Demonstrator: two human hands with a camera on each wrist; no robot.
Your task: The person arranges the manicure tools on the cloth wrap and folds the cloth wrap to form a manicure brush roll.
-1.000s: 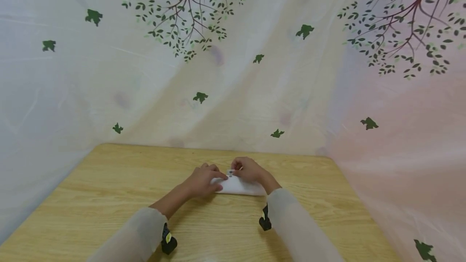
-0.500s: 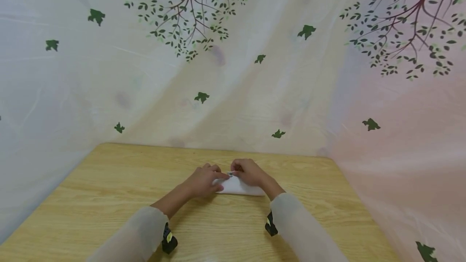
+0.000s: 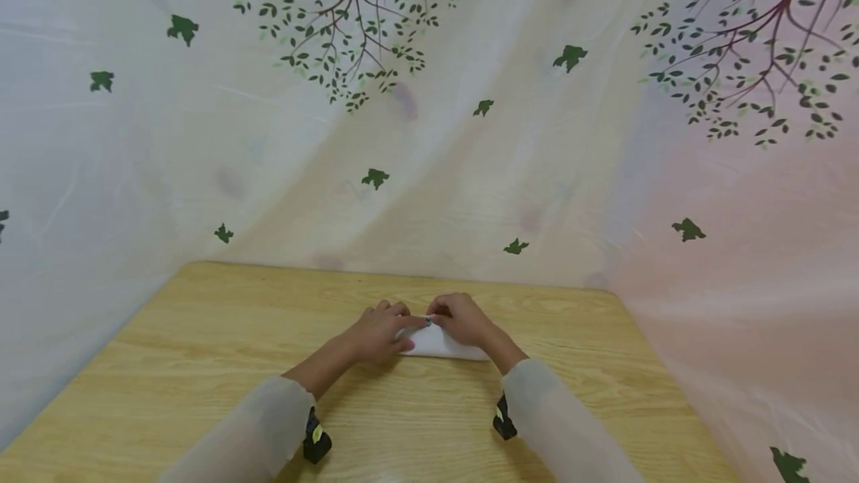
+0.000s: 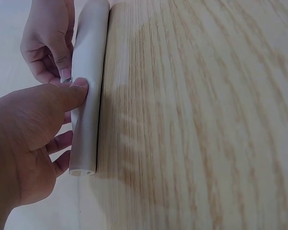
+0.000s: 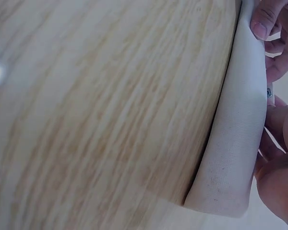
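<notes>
A white rolled-up pouch [image 3: 443, 345] of smooth, leather-like material lies lengthwise on the table; its hollow, layered end [image 4: 81, 171] shows in the left wrist view. My left hand [image 3: 379, 332] grips the pouch's left part, thumb on the near side and fingers behind. At the middle of its far edge is a small tab with a metal snap button [image 5: 269, 92]. My right hand [image 3: 463, 320] pinches this tab between thumb and curled fingers, its fingertips close to my left index finger. Both hands largely cover the tab.
The wood-grain table [image 3: 403, 423] ends at a pale curtain [image 3: 302, 170] printed with branches and green leaves, which hangs behind and along the sides. A small black wrist device sits below each light sleeve [image 3: 255, 423].
The snap tab, standing up above the pouch a second ago, is now lower and mostly covered by my fingers. My right hand has shifted slightly down; the left keeps its grip.
</notes>
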